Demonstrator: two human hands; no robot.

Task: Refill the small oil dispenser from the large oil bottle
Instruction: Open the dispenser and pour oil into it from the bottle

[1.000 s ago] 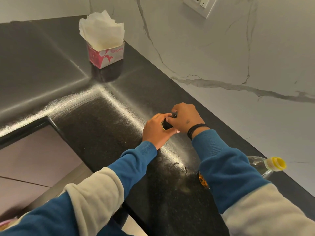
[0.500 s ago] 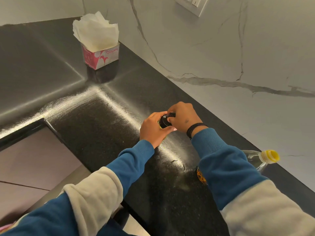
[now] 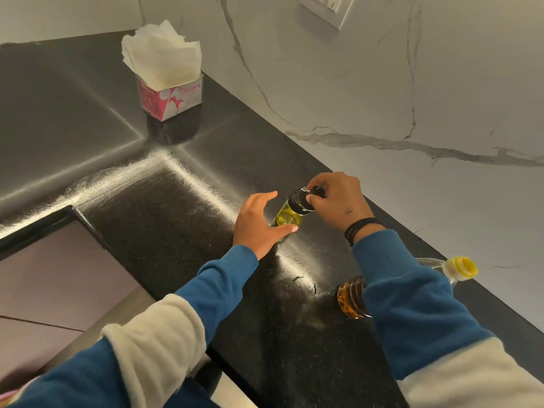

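Observation:
The small oil dispenser (image 3: 287, 214), clear glass with yellow-green oil and a black top, stands on the black countertop (image 3: 164, 228). My right hand (image 3: 335, 201) grips its black cap from above. My left hand (image 3: 259, 225) has its fingers spread around the glass body, the thumb near the base; whether it touches the glass I cannot tell. The large oil bottle (image 3: 351, 298) with amber oil and a yellow cap (image 3: 462, 267) lies to the right behind my right sleeve, which hides most of it.
A pink and white tissue box (image 3: 170, 98) stands in the far corner of the counter. A white marble wall (image 3: 382, 98) with a socket (image 3: 326, 7) runs along the right. The counter's front edge drops to a tiled floor (image 3: 59, 278) on the left.
My left hand has let go of the dispenser's body and spread its fingers, so the glass and oil now show. My right hand stays on the cap.

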